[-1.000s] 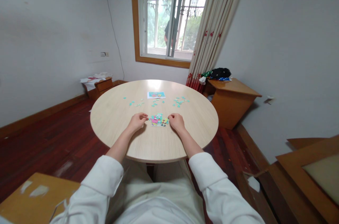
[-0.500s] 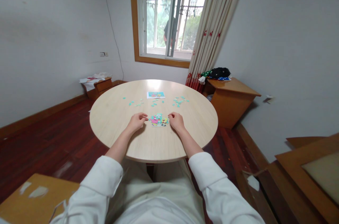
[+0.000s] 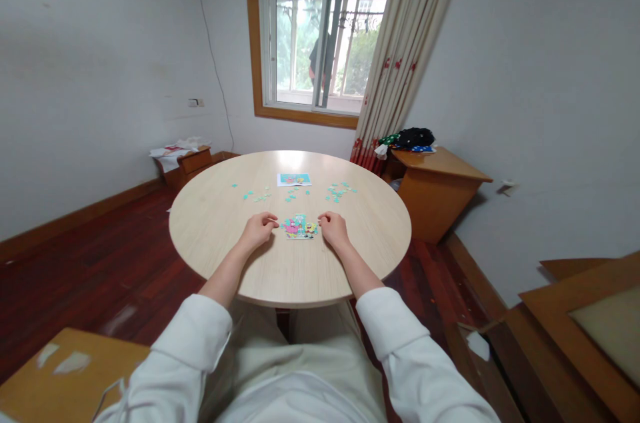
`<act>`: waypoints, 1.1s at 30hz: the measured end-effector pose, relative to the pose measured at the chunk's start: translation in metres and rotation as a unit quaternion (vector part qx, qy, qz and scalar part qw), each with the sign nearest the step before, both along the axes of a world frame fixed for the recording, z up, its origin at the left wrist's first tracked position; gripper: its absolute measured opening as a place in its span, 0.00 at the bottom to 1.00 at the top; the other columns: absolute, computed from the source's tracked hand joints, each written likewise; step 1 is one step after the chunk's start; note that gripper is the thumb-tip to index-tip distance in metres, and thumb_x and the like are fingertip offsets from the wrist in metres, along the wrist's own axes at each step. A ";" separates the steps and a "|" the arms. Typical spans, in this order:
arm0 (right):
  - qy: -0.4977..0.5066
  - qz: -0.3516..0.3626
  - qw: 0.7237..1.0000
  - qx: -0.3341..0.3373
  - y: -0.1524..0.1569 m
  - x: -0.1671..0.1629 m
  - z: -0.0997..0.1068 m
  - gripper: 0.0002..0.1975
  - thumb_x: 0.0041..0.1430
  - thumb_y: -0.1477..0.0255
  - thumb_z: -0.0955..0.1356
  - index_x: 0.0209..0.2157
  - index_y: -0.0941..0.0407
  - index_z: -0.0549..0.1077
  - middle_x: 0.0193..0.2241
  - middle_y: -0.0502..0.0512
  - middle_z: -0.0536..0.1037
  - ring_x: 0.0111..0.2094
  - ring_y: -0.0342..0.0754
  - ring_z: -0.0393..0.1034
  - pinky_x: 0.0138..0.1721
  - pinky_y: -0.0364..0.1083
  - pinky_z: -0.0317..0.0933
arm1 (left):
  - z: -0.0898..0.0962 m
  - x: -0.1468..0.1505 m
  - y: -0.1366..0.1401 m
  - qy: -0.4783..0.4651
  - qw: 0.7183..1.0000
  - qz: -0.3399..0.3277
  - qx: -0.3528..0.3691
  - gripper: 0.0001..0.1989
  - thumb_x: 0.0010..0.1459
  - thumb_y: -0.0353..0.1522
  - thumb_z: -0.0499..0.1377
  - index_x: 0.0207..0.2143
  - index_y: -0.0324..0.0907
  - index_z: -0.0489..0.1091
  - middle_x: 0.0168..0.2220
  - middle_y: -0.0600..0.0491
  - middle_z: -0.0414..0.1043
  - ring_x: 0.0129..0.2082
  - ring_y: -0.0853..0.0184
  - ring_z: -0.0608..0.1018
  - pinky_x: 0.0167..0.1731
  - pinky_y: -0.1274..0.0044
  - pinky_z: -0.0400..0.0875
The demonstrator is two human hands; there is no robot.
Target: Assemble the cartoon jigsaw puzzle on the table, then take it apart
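A partly assembled jigsaw puzzle (image 3: 301, 228) with pink, yellow and turquoise cartoon figures lies flat on the round table (image 3: 293, 283) in front of me. At its left edge my left hand (image 3: 259, 228) rests on the tabletop, fingers bent and loosely apart, with a small gap to the pieces. Close by the right edge is my right hand (image 3: 334, 228), its thumb and index finger slightly apart beside the border pieces. I see nothing held in either hand, though the fingertips are small in view. Whether the right fingertips touch the puzzle, I cannot tell.
Loose turquoise pieces (image 3: 336, 196) lie scattered beyond the puzzle, with pale green ones (image 3: 262, 198) to the left. A printed reference picture (image 3: 295, 180) lies behind them. A wooden desk (image 3: 425, 190) with cloth on top stands at right. A person (image 3: 316, 62) shows beyond the window.
My left fingertips have drawn back very slightly from the puzzle's left edge. The right hand and the puzzle look almost unchanged.
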State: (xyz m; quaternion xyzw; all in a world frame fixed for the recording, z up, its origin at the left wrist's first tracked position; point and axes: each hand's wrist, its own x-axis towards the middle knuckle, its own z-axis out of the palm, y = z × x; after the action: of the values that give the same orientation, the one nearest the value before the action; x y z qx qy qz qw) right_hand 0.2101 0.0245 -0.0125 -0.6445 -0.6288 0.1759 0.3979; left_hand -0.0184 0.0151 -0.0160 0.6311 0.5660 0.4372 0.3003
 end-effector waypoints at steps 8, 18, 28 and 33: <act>0.009 0.012 1.000 -0.003 0.000 -0.001 0.000 0.14 0.53 0.77 0.60 0.31 0.58 0.78 0.30 0.55 0.81 0.35 0.45 0.74 0.40 0.41 0.62 | 0.000 0.001 -0.002 -0.020 1.000 -0.001 -0.017 0.12 0.44 0.30 0.54 0.33 0.39 0.72 0.31 0.46 0.79 0.32 0.62 0.79 0.30 0.76 0.70; 0.021 0.017 1.000 -0.004 -0.001 0.000 0.001 0.15 0.51 0.77 0.60 0.30 0.58 0.79 0.29 0.54 0.81 0.34 0.45 0.74 0.40 0.41 0.62 | 0.001 0.000 -0.002 -0.024 0.999 -0.007 -0.024 0.14 0.43 0.29 0.54 0.34 0.39 0.72 0.32 0.46 0.79 0.29 0.63 0.78 0.25 0.76 0.69; 0.039 0.023 0.999 -0.007 -0.001 -0.001 0.002 0.16 0.50 0.77 0.60 0.30 0.58 0.79 0.28 0.55 0.81 0.34 0.45 0.74 0.40 0.42 0.62 | 0.000 0.000 -0.002 -0.030 1.000 -0.006 -0.006 0.12 0.43 0.30 0.54 0.32 0.40 0.72 0.30 0.46 0.79 0.33 0.61 0.79 0.33 0.73 0.71; 0.045 0.024 0.999 -0.004 -0.002 0.000 0.002 0.16 0.50 0.77 0.60 0.30 0.58 0.79 0.27 0.54 0.81 0.34 0.45 0.74 0.41 0.42 0.63 | 0.000 0.000 -0.002 -0.028 1.000 -0.007 -0.004 0.12 0.42 0.30 0.54 0.32 0.40 0.72 0.30 0.47 0.79 0.34 0.61 0.79 0.33 0.73 0.70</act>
State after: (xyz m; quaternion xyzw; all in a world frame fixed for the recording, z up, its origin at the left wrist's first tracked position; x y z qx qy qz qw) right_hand 0.2098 0.0226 -0.0109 -0.6223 -0.6249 0.2166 0.4187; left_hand -0.0183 0.0135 -0.0159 0.6216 0.5548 0.4499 0.3215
